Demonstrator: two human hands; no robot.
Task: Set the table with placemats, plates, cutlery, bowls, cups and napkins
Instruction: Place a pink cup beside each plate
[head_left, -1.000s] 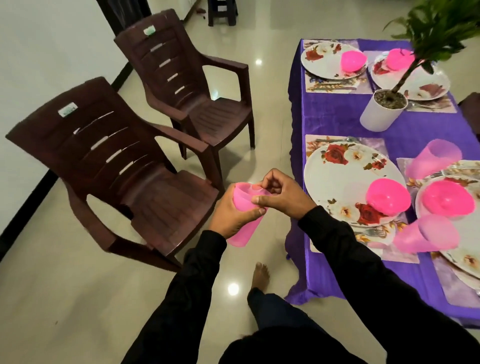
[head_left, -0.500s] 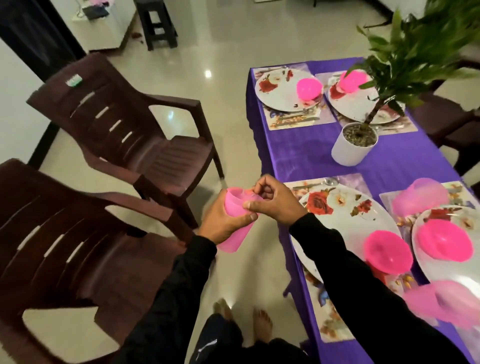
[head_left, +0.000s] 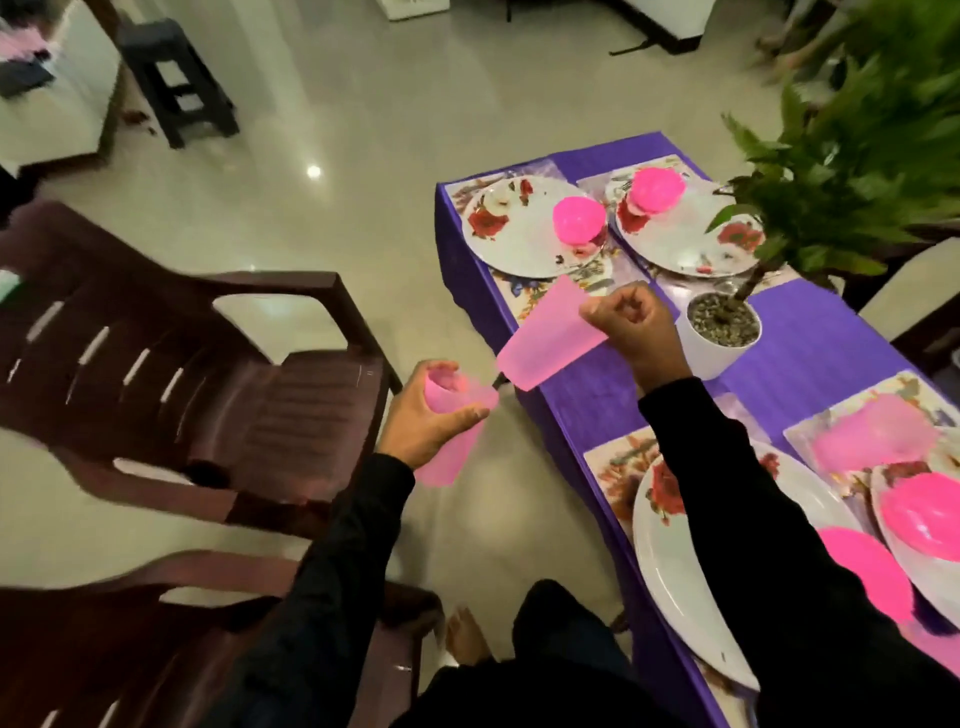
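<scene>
So each hand (head_left: 426, 415) (head_left: 636, 327) grips one pink cup (head_left: 452, 431) (head_left: 550, 338), two apparently blurred cups (head_left: 878, 436) tabled.

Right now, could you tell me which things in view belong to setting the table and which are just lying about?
Job in hand:
right hand pinching a pink cup
left hand holding another cup
plates
pink bowls
placemats

Lying about:
potted plant
brown chairs
dark stool

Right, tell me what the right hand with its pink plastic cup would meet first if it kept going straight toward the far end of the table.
Probably the far-left floral placemat and its white floral plate; depth is unclear.
</scene>
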